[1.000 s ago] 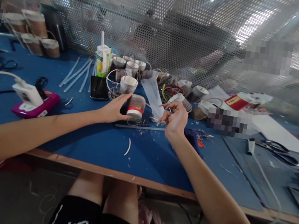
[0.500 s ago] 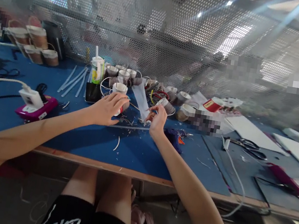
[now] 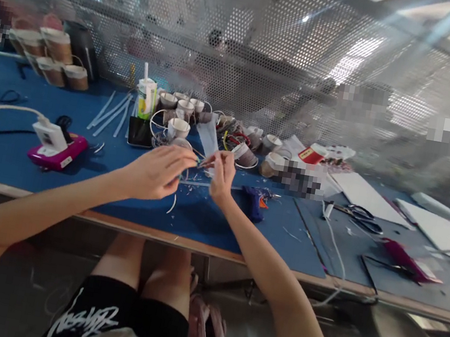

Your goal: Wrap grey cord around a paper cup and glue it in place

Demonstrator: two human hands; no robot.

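Observation:
My left hand (image 3: pixel 155 173) and my right hand (image 3: pixel 222 177) meet at the fingertips above the blue table mat. The fingers of both are pinched together around something small and thin, too small to name. Below them, a translucent glue stick (image 3: pixel 196 183) runs to the back of a blue glue gun (image 3: pixel 254 201) with an orange trigger, lying to the right of my right hand. Just behind the hands are a clear plastic bag (image 3: pixel 208 136) and a small white-rimmed cup (image 3: pixel 179 127). Scraps lie on the mat, including a curved white strip (image 3: pixel 172 204).
More small cups (image 3: pixel 168 100), tangled wires and a drink carton (image 3: pixel 145 99) stand at the back. Loose glue sticks (image 3: pixel 112 114) lie left, near a purple power strip (image 3: pixel 76 152). Scissors (image 3: pixel 361 212) and white boards (image 3: pixel 369 196) are right. A perforated metal screen (image 3: pixel 244 51) rises behind.
My left hand has come across to my right hand, its stretched fingers now closed. My right hand has moved slightly left, leaving more of the glue gun visible.

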